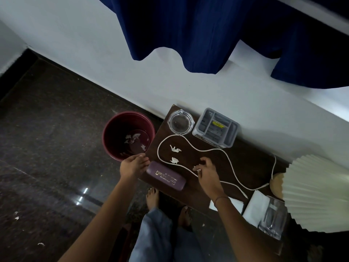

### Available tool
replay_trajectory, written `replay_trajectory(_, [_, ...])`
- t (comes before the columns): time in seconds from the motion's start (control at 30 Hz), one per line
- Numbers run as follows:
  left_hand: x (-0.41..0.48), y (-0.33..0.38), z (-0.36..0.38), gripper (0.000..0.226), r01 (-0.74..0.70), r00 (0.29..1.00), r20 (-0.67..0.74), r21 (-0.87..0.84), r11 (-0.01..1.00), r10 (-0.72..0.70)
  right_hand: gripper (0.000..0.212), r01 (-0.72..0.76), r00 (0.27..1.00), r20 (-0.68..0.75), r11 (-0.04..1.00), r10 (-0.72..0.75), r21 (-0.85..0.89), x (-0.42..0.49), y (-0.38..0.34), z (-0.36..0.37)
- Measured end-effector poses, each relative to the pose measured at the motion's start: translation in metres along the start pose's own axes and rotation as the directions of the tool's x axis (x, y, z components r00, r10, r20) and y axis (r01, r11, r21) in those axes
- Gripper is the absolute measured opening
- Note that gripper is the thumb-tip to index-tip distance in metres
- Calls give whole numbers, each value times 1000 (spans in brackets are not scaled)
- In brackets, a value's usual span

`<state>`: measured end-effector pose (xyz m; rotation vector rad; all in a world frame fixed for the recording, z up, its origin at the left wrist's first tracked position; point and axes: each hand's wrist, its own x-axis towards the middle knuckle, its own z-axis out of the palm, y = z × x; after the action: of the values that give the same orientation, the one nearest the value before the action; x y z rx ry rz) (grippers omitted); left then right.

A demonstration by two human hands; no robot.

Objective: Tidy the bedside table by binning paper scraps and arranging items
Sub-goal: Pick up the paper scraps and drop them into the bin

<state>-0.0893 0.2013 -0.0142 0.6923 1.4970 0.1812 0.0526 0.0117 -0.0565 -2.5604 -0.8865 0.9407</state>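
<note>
The right hand (206, 172) pinches a paper scrap (196, 168) in its fingers on the bench (245, 167); the left hand (133, 165), fingers loosely curled and holding nothing I can see, rests at the bin's (128, 135) six-o'clock rim. Beyond, at twelve o'clock from the right hand, two more scraps (174, 154) lie inside the white cord's (213, 150) loop.

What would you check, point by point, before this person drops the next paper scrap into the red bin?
1. Scrap gripped: the right hand pinches a paper scrap at its fingertips. Ok.
2. Bin steadied: the left hand rests on the rim of the red bin. Ok.
3. Bin has room: only a few scraps lie at its bottom. Ok.
4. Path to the bin: the glasses case lies between the hands, low and flat. Ok.
5. White cord clear of the right hand: it runs just beside the wrist; touching or not, cannot tell.
6. Table cleared: two scraps remain inside the cord loop. Not ok.
</note>
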Motion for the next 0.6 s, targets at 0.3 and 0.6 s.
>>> replay_trajectory(0.3, [-1, -6, -4, 29, 10, 998, 54, 10, 1000, -11, 36, -73, 997, 29, 995, 75, -73, 2, -3, 9])
replay_trajectory(0.6, [-13, 0, 11, 24, 43, 976, 211, 75, 996, -58, 22, -62, 967, -177, 844, 183, 533, 0, -71, -6])
